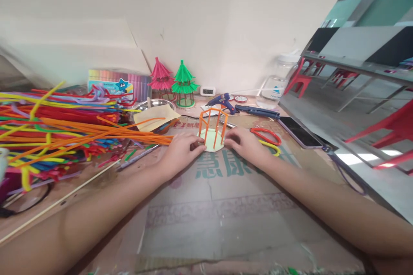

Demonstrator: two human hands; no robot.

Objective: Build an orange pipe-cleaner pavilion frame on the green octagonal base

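Note:
A small pavilion frame (215, 132) of orange pipe cleaners stands upright on a pale green many-sided base, on the work surface in front of me. My left hand (183, 154) is at the left edge of the base, thumb and forefinger closed on it. At the opposite edge, my right hand (248, 145) grips the base between bent fingers and thumb. Orange posts rise from the base to a ring of orange pieces at the top. Behind my left hand lie loose orange pipe cleaners (138, 134).
Bundled colourful pipe cleaners (64, 124) crowd the left side. Behind stand a pink pavilion (160, 76), a green pavilion (183, 82) and markers (112, 82). A blue glue gun (222, 102), red-and-yellow-handled scissors (267, 136), a phone (299, 131) and a clear jug (277, 81) lie right.

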